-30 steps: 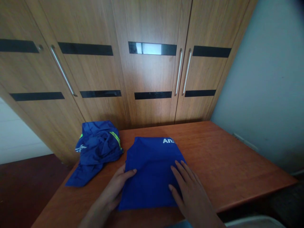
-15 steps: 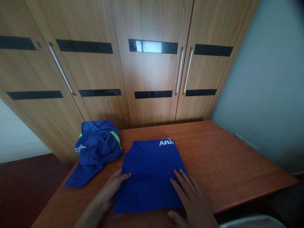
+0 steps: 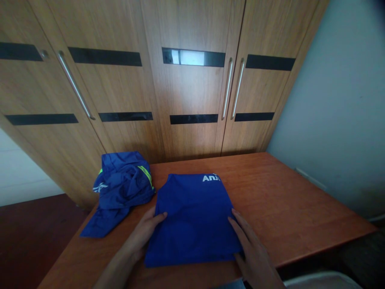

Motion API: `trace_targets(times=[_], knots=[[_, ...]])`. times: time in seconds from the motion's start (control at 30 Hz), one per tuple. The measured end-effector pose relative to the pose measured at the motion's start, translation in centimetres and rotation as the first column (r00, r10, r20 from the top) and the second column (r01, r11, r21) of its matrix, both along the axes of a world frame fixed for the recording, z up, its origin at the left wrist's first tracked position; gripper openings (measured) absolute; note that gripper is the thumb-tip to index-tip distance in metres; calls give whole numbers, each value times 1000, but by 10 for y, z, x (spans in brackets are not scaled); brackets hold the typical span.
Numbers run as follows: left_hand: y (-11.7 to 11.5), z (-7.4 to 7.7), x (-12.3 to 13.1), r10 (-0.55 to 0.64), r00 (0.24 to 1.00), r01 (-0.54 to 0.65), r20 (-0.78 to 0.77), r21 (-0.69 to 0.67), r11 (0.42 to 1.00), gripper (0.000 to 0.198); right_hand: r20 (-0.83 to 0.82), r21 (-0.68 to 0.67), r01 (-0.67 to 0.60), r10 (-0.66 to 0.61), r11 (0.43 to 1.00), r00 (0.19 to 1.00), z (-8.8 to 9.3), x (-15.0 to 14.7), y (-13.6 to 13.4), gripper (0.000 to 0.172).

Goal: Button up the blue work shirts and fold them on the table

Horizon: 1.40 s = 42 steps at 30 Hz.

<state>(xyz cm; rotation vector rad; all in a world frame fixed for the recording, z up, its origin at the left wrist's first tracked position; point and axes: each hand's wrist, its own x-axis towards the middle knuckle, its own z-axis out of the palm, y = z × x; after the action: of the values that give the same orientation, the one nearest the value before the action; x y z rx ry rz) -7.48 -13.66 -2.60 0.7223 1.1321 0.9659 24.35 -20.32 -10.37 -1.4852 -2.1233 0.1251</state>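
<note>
Both forearms (image 3: 120,259) are shown bare down to the lower edge; slender, tapering fingers (image 3: 237,230) are capped with short nails.

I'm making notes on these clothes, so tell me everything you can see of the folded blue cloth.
The folded blue cloth is plain, deep blue and looks like soft fabric. It lies flat on the reddish-brown table, folded to a rough rectangle with a slanted far-left side. White lettering shows partly at its far right corner. The left hand has its thumb on top at the left edge; the right hand touches the right edge. Its underside is hidden.
</note>
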Motion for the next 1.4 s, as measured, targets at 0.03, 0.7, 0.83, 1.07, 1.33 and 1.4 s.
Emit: trace_targets(times=[0.03, 0.7, 0.83, 1.07, 1.33, 1.4], knots=[[2, -3, -2, -8, 1000, 8, -3, 4, 1000, 64, -4, -5, -14, 14, 1000, 1000, 0, 2, 0, 79], [-6, 8, 0, 538, 147, 418, -830, 545, 727, 58, 32, -261, -117, 130, 958, 991, 71, 37, 15, 61], [-10, 12, 55, 552, 45, 677, -832, 432, 596, 56, 86, -63, -75, 80, 995, 993, 89, -3, 43, 53], [19, -32, 54, 535, -63, 771, -843, 299, 562, 66, 271, 18, -34, 27, 999, 962, 65, -50, 78, 51], [38, -39, 27, 494, -82, 762, -866, 265, 591, 66, 289, -52, -4, 18, 999, 957, 36, -53, 78, 58], [37, -39, 28, 479, -82, 761, -874, 255, 596, 67, 287, -87, -9, 34, 996, 957, 36, -52, 79, 59]])
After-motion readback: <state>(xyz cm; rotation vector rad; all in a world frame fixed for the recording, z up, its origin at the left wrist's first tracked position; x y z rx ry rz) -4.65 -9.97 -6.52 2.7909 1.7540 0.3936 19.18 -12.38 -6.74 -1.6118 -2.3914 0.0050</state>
